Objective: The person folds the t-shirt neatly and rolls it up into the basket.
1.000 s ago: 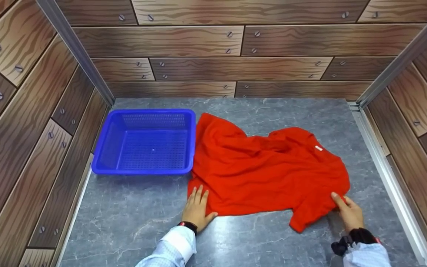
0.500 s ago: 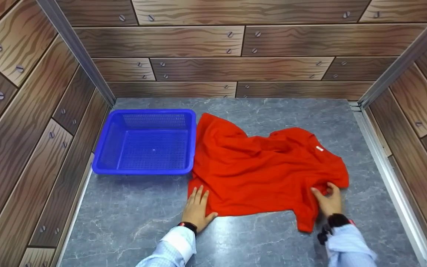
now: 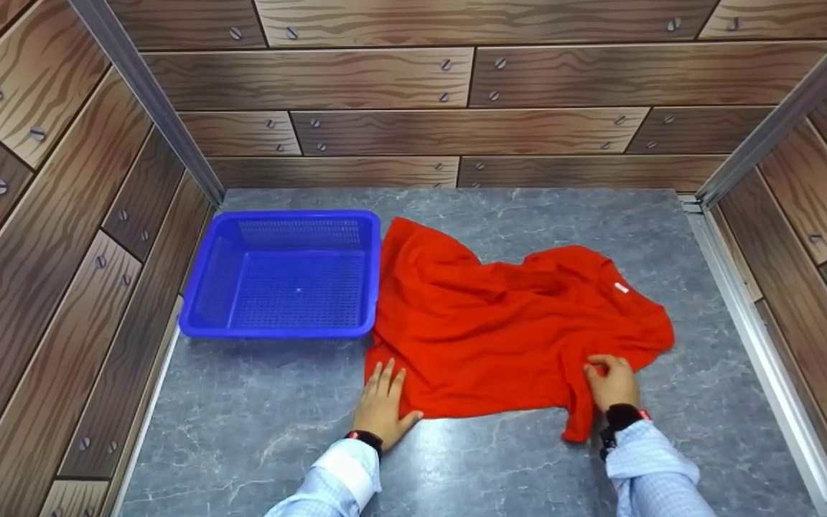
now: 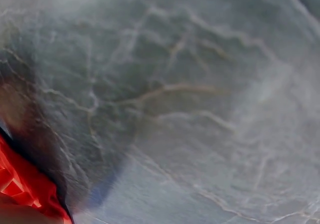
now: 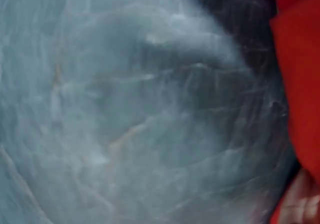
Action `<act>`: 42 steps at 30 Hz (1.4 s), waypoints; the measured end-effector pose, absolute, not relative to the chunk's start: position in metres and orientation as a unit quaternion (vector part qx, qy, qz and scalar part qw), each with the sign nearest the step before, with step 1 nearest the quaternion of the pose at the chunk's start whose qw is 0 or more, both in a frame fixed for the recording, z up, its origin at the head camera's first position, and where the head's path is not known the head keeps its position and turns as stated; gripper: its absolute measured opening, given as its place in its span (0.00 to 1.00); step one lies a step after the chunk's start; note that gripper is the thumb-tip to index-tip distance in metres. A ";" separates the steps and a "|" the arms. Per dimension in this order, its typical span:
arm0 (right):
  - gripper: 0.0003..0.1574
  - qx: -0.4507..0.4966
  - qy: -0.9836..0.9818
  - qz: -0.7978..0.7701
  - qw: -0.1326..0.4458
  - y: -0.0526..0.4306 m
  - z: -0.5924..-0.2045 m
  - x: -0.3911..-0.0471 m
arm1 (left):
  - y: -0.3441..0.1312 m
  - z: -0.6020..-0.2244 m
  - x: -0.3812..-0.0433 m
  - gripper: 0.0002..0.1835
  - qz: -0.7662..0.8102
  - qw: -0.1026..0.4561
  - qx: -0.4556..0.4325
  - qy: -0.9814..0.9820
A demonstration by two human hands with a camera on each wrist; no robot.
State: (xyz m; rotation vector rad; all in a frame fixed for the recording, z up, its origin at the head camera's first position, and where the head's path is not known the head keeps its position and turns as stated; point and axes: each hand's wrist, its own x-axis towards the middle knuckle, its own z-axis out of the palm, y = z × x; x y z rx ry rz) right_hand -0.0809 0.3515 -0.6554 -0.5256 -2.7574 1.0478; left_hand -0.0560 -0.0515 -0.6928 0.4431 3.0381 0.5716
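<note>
Pinching the red shirt at its near right part, my right grip was narrow, thumb and forefinger drawn together on the cloth. The shirt lay spread and wrinkled across the middle of the grey marbled desk. A second earlier that grip had held the shirt's right edge; since then it had come in toward the middle, and the near flap beside it had gone from broad to a slim folded strip. My left grip had stayed put, fingers straight and spread, resting on the shirt's near left corner.

The shirt's right end, with a white label close by, stopped short of the metal rail, and desk showed between them. More desk showed beyond the far hem, up to the wood-patterned back wall, and along the near edge between my two wrists, where a glare fell. The right wrist view held mostly blurred desk, with the cloth down its right side and a bit of my fingers in the low corner.

On the left the cloth ran right up to the blue basket; whether they touched, I couldn't tell. The basket stood upright near the left wall, unmoved, its perforated base in view from side to side.
</note>
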 end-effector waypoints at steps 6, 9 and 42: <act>0.31 -0.317 -0.849 0.404 0.123 0.357 -0.653 -0.077 | -0.051 -0.694 -0.056 0.44 0.185 0.014 0.140 0.973; 0.42 -0.375 -0.817 0.429 0.087 0.361 -0.649 -0.078 | -0.051 -0.694 -0.056 0.44 0.181 0.014 0.139 0.973; 0.23 -0.169 -0.912 0.361 0.098 0.346 -0.642 -0.079 | -0.052 -0.696 -0.055 0.44 0.182 0.003 0.144 0.973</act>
